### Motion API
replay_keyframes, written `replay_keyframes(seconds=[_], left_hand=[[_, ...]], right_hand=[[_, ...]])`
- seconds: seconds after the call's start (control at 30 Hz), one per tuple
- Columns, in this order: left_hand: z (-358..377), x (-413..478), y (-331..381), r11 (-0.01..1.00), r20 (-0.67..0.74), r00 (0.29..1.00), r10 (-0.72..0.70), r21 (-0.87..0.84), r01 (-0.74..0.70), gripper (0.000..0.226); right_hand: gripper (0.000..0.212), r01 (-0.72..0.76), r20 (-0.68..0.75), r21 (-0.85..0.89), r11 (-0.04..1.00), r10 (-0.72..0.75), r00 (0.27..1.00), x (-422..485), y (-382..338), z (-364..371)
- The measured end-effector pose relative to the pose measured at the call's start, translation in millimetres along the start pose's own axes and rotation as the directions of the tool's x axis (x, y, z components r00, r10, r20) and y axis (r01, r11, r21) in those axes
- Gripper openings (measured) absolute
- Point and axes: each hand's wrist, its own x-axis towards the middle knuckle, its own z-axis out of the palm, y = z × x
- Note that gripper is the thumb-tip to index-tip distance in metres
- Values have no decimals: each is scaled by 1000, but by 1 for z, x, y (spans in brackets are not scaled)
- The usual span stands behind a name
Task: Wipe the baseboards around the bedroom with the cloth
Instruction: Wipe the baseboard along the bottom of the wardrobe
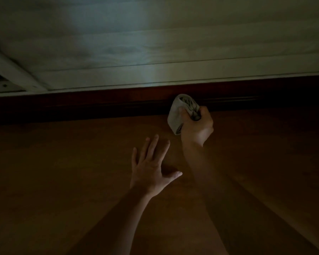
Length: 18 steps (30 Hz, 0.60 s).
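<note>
Plainly we are mid-wipe. Our right hand (197,126) grips the bunched cloth (175,116), fingers curled round it, and presses its upper end against the dark wooden baseboard (99,105), which runs across the view from side to side. Our left hand (149,168) lies below the baseboard and well short of it. It rests flat on the wooden floor (63,181) with fingers straight and spread, holding nothing; we judge it is propping us up as we lean in. Above the baseboard rises a pale panelled wall (155,43), and toward the baseboard's left end a white frame (13,70) slants down to meet it.

How far along are we? The light is too dim for us to tell wiped wood from unwiped: no dust line or damp streak shows on either side of the cloth. The cloth touches the baseboard somewhat right of the middle of the stretch we can see, so lengths of it lie to both sides, and we cannot say which has been done. The task covers the baseboards round the whole bedroom and only this one run is in view, so we judge that nothing here shows the job finished.
</note>
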Motion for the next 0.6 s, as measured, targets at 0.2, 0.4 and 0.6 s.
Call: replay_keyframes(seconds=[0.2,0.4,0.6], left_hand=[[2,1,1,1000,-25,1000,-2,7,2,102],[0,1,3,1000,-17,1000,-18,1,18,102],[2,0,-1,1000,-32,999,-23,-12,23,102]], right_hand=[[27,-61,-11,40,997,61,998,19,5,-22],[24,-16,77,11,1000,16,997,14,2,-16],[27,-72,52,20,997,71,996,20,4,-20]])
